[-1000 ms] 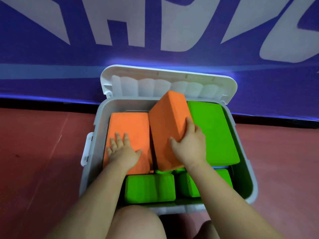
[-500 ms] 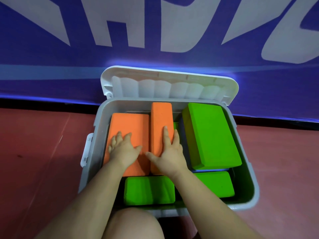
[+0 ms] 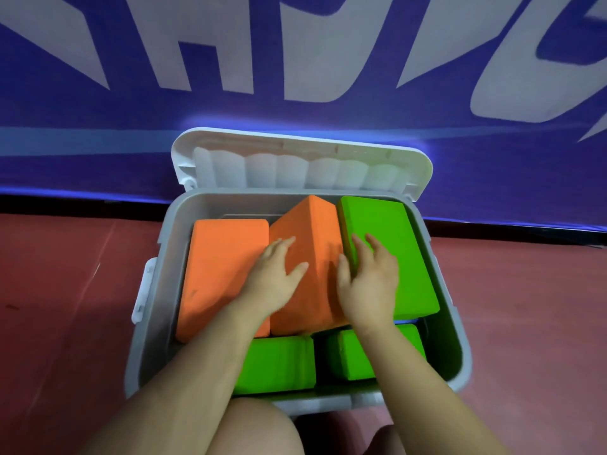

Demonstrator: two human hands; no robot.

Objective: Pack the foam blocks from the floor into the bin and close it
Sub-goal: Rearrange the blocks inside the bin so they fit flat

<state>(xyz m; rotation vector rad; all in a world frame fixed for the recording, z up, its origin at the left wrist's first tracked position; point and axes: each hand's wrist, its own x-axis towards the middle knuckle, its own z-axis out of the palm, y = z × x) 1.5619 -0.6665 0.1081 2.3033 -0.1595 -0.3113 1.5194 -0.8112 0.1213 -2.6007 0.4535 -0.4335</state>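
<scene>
Red floor (image 3: 65, 307), blue banner behind. Bin (image 3: 460, 366) open, lid (image 3: 295, 159) up. Tilted orange block (image 3: 308, 244) mid-bin; left hand (image 3: 274, 274) and right hand (image 3: 368, 284) flat, fingers straight, gripping nothing. Foam likely light, squashy: press broad faces.

Both forearms come in bare from the lower edge of the view, with no sleeve, cuff or glove anywhere on them up to where they leave the picture. The left hand (image 3: 274, 274) is bare as well: no ring, no watch, no band at the wrist. The right hand (image 3: 369, 284) is equally plain, with short nails and nothing worn on the fingers or wrist. Between the forearms, at the bottom of the view, a bare rounded knee (image 3: 253, 428) shows, and a small part of a second bare knee (image 3: 389, 441) just to its right. No clothing shows on either.
</scene>
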